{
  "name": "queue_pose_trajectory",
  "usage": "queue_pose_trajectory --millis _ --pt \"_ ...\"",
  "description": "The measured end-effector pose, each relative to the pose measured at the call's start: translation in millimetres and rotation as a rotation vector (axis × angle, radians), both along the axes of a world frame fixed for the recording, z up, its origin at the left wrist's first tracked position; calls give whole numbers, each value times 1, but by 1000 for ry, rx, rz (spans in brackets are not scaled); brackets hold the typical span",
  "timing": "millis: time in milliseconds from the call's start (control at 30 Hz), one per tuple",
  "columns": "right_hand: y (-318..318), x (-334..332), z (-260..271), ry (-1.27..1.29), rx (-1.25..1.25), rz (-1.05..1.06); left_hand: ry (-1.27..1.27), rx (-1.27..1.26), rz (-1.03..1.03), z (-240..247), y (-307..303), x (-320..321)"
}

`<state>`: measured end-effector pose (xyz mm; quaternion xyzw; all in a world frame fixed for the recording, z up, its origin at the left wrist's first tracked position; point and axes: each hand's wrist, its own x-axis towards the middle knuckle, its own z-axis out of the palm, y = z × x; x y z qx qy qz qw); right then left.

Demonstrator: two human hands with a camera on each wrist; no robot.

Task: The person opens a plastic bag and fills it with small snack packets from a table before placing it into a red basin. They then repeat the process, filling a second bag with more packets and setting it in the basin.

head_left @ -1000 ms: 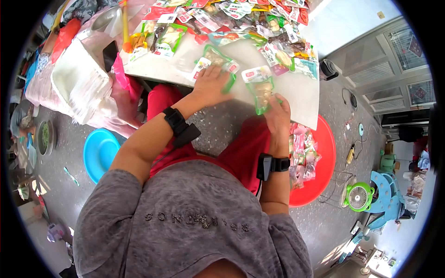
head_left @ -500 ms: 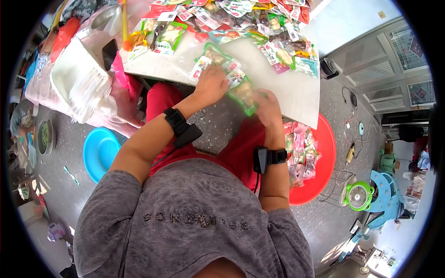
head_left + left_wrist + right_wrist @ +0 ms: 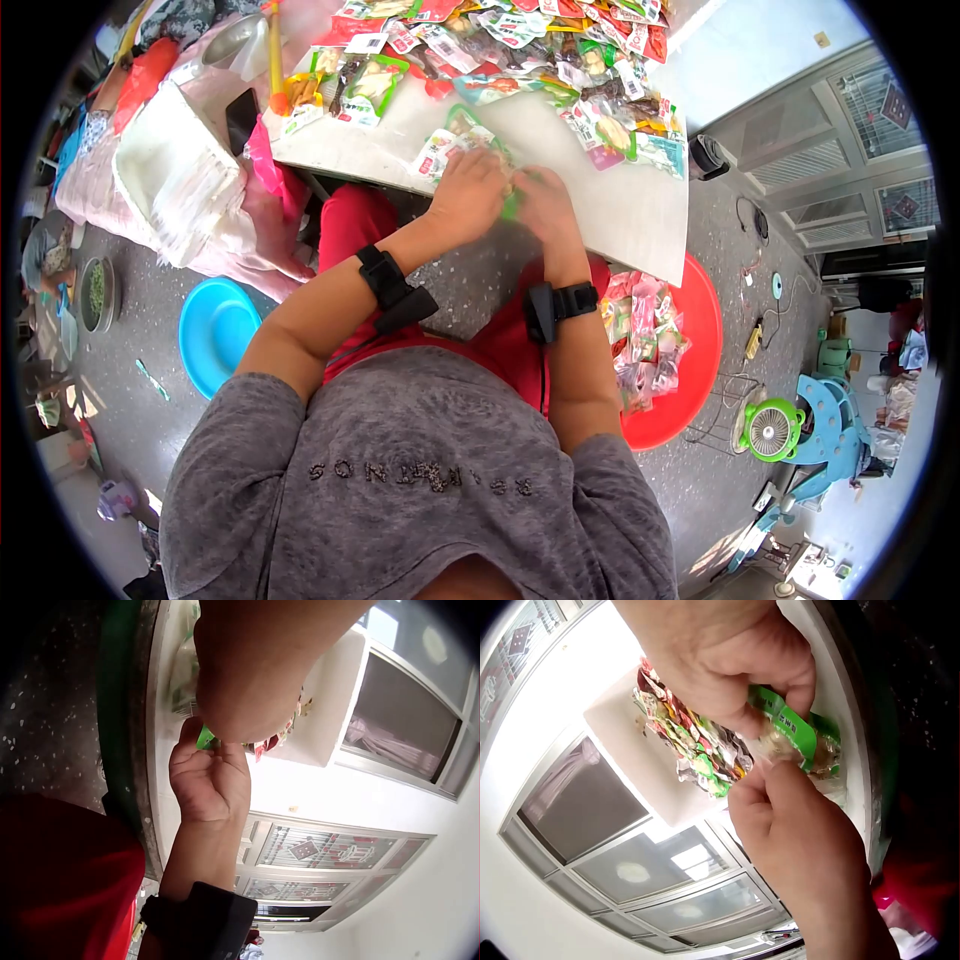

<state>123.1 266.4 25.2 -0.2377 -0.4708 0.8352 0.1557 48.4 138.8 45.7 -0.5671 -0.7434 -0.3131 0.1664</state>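
A clear food packet with a green border (image 3: 799,735) is between both hands over the near edge of the white table. In the right wrist view my right hand (image 3: 742,660) grips it with thumb and curled fingers. My left hand (image 3: 802,832) pinches it from the other side, the fingertips meeting close to the right thumb. The head view shows the left hand (image 3: 472,195) and the blurred right hand (image 3: 548,208) side by side. Under and beyond the left hand, another green-edged packet (image 3: 462,122) lies on the tabletop, partly covered.
Many colourful food packets (image 3: 520,35) are heaped along the table's far side. A red basin (image 3: 700,330) with packets stands on the floor at right, a blue basin (image 3: 217,335) at left. A white bin (image 3: 170,160) and a phone (image 3: 241,120) are left of the table (image 3: 640,215).
The right hand has moved left to meet the left hand, bringing the green-edged packet with it from the right. The left hand has shifted slightly right and its fingers now pinch the packet.
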Motion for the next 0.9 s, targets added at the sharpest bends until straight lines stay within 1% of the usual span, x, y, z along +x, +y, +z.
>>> queue_pose_trajectory --millis 100,200,300,367,400,500,600,700,800,900 --pt "-3 -4 5 -111 152 4 -3 8 -17 -2 -1 -1" --pt "-8 6 26 -302 226 83 3 7 -21 2 -4 -2" --pt "-14 13 45 -317 283 113 27 9 -31 5 -6 0" --pt "-6 10 23 -198 217 71 54 22 -46 7 -6 2" --pt "-5 7 20 -137 185 48 50 41 -59 7 -5 2" --pt "-17 -6 14 -74 270 -53 46 75 -102 6 -1 0" --pt "-23 -17 7 -54 128 -147 51 67 -125 6 -2 0" --pt "-29 -18 12 -47 62 -114 36 69 -124 6 -4 0" --pt "-23 -15 -3 39 -77 -81 16 73 -131 1 -5 0" --pt "-16 -6 -4 136 1429 49 44 93 -110 -4 -7 -1"
